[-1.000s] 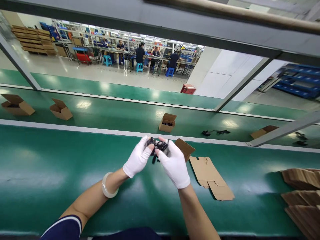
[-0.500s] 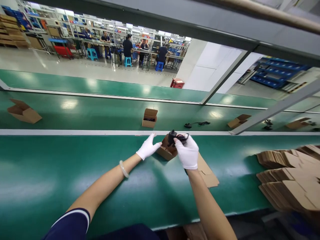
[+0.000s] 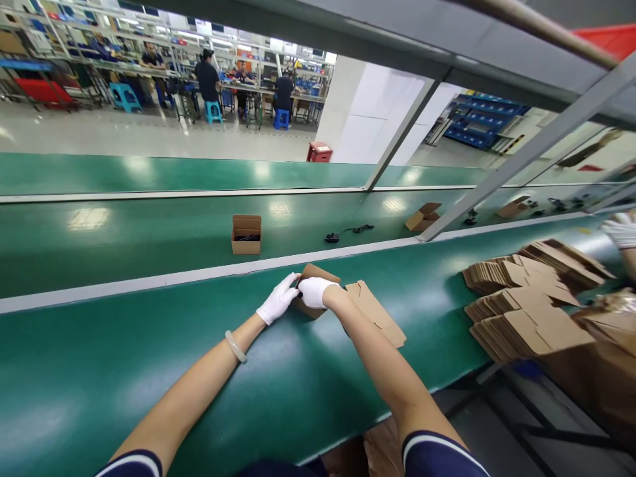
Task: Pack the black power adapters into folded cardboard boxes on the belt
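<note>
A small open cardboard box (image 3: pixel 310 309) stands on the green bench in front of me, its lid flap raised at the back. My left hand (image 3: pixel 277 301), in a white glove, grips the box's left side. Reaching into the box from the right is my white-gloved right hand (image 3: pixel 314 292), fingers curled down around a black power adapter with its cable. The adapter is almost wholly hidden by the hand and the box wall. Beside the box, partly under my right forearm, lies a flat unfolded carton (image 3: pixel 380 317).
Stacks of flat cartons (image 3: pixel 527 324) lie at the right. On the green belt beyond the pale rail sit an open box with a black cable inside (image 3: pixel 246 246), a loose adapter with cable (image 3: pixel 332 237) and another open box (image 3: pixel 423 217). A slanting metal post (image 3: pixel 497 175) rises at the right.
My right hand has lowered the black adapter from above the box into it. My left hand has closed in on the box's side. The view has swung to the right.
</note>
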